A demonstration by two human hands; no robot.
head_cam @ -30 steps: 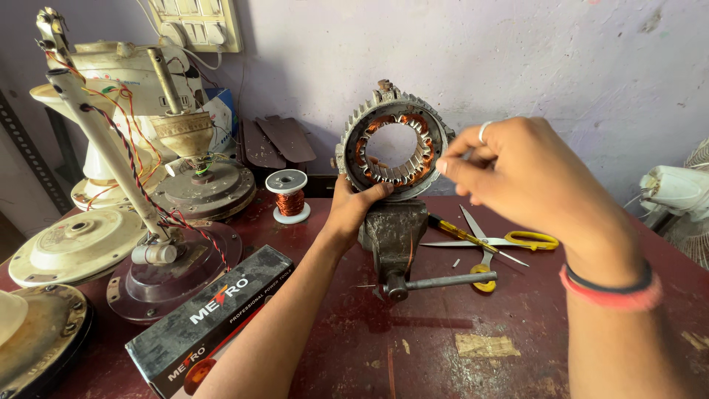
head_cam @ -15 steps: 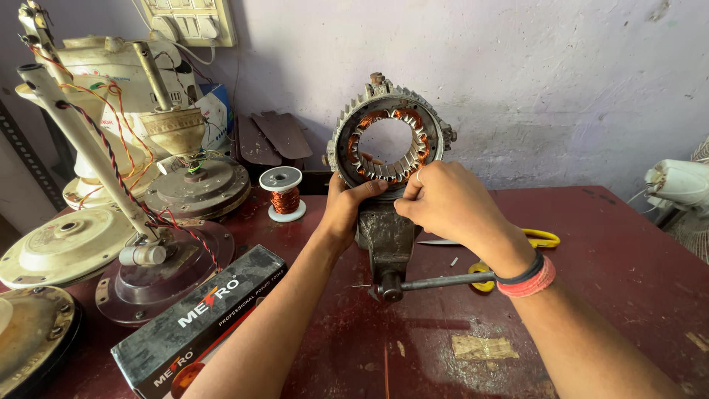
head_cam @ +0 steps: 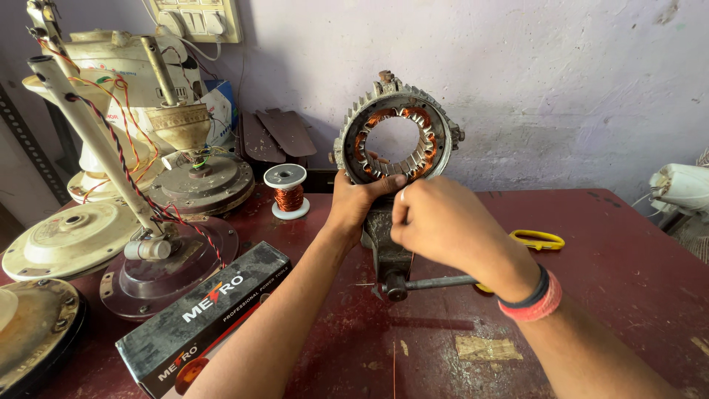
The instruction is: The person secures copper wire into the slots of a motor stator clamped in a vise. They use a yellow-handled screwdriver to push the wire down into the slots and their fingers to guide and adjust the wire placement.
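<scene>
1. A ring-shaped motor stator (head_cam: 393,131) with copper windings stands upright, clamped in a small bench vise (head_cam: 390,247) near the middle of the dark red table (head_cam: 628,281), toward its back edge.
2. The left hand (head_cam: 354,203) grips the lower left rim of the stator, its thumb lying across the bottom of the inner ring.
3. The right hand (head_cam: 443,222) is curled just below the stator, fingertips pinched narrow close to the left thumb; what it pinches cannot be told.
4. The right wrist carries a black and a red band (head_cam: 533,299).
5. The vise's handle bar (head_cam: 436,282) sticks out to the right, under the right forearm.
6. Yellow-handled scissors (head_cam: 538,239) lie on the table behind the right wrist, partly hidden.
7. A spool of copper wire (head_cam: 288,192) stands left of the left hand, near the back edge.
8. A long black box (head_cam: 199,321) lies toward the front left corner, just beside the left forearm.
9. Fan motor parts (head_cam: 177,177) with a wired down-rod (head_cam: 96,140) crowd the left edge.
</scene>
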